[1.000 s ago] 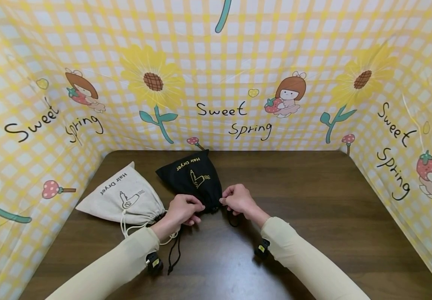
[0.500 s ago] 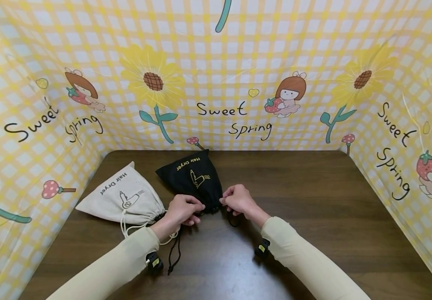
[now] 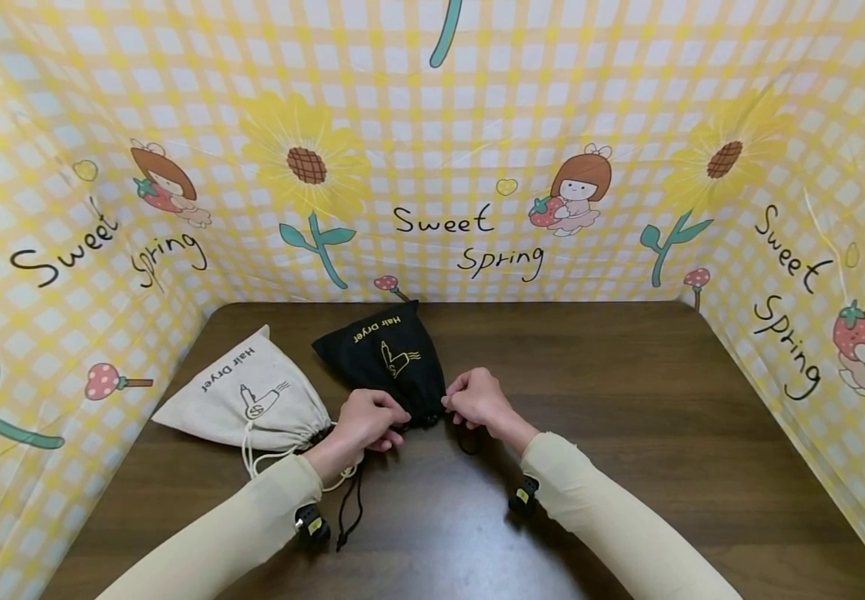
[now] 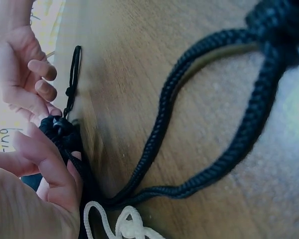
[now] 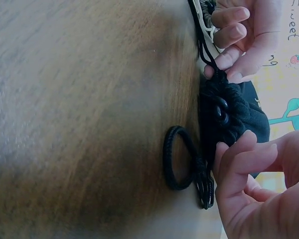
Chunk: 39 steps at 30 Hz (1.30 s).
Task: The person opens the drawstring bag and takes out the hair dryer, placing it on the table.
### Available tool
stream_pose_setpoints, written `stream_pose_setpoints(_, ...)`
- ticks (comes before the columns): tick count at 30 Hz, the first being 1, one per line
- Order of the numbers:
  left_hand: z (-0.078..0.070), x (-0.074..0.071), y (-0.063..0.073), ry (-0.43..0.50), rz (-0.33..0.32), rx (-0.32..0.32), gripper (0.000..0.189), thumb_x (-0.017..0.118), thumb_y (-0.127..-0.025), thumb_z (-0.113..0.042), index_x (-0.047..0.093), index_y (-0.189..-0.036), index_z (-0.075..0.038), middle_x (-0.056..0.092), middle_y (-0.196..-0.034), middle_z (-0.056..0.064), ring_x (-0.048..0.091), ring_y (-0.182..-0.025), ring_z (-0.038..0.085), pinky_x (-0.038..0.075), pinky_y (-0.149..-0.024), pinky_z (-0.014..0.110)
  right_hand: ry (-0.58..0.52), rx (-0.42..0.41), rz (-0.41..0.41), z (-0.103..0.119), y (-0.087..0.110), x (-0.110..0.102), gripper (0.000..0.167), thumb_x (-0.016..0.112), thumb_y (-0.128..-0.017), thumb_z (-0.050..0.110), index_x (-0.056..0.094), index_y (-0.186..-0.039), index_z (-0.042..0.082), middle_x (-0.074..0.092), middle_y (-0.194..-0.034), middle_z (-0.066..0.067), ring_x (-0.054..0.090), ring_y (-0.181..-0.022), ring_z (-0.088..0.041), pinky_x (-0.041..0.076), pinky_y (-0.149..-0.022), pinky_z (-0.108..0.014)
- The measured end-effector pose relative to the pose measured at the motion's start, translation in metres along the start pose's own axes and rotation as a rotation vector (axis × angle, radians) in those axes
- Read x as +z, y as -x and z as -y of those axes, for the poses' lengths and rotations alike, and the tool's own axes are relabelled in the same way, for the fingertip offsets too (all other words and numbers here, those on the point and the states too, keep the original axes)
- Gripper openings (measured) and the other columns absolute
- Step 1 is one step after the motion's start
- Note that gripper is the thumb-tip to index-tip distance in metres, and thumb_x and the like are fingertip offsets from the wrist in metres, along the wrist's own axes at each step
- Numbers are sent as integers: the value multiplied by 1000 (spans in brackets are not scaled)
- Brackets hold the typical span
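Observation:
A black drawstring bag printed "Hair Dryer" lies flat towards the back of the table, its gathered mouth facing me. My left hand pinches the left side of that mouth, while my right hand pinches the right side between thumb and fingertips. From the left side a black drawcord trails over the table to a knot. On the other side a shorter cord loop hangs out below my right hand. Small dark shiny loops show at the puckered opening in the right wrist view.
Left of the black bag lies a cream drawstring bag with the same print, closed at its neck. Its white cords run out under my left wrist. Yellow checked cloth walls the brown wooden table at the back and sides.

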State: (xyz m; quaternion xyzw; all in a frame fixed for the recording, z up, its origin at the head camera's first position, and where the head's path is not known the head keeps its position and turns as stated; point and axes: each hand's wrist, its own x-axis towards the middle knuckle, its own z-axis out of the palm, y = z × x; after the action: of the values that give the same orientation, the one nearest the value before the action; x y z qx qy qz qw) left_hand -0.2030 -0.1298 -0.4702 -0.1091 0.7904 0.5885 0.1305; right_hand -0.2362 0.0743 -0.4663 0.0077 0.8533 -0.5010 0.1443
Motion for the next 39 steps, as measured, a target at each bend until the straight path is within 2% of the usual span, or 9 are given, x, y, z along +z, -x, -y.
stream_pose_setpoints(10,-1,1,2,-43,-18,9,7,77,-87,-1,72,-82,-2,72,-78,14,60,-48,10,48,-43,22,-5,-2,2,-3,0,0,8,74,-97,6,74,-90,2,69,-70,-9,60,-53,-15,47,-46,-24)
stream_pose_setpoints(20,0,-2,3,29,29,-2,4,75,-89,1,72,-87,1,71,-82,20,68,-55,17,59,-50,35,2,-18,-1,-6,-1,-2,10,74,-97,6,73,-88,2,70,-68,-8,62,-53,-15,45,-44,-24)
stream_pose_setpoints(23,-1,-3,4,28,38,-2,4,74,-89,1,71,-87,0,72,-84,20,69,-55,17,59,-51,35,4,-24,5,-6,-1,-3,10,74,-97,5,73,-87,2,70,-68,-8,63,-54,-15,45,-44,-24)
stream_pose_setpoints(33,0,-3,5,21,10,-10,5,76,-89,3,71,-88,1,72,-84,19,68,-54,17,59,-49,36,7,-28,1,-7,-1,-5,11,73,-98,5,73,-87,1,69,-66,-7,61,-53,-14,44,-43,-24)
stream_pose_setpoints(39,1,-4,7,19,29,-29,6,75,-92,-1,70,-94,0,70,-85,19,69,-56,19,59,-50,36,15,-40,6,-8,-1,-6,10,74,-97,8,75,-88,2,71,-70,-8,63,-53,-13,46,-44,-24)
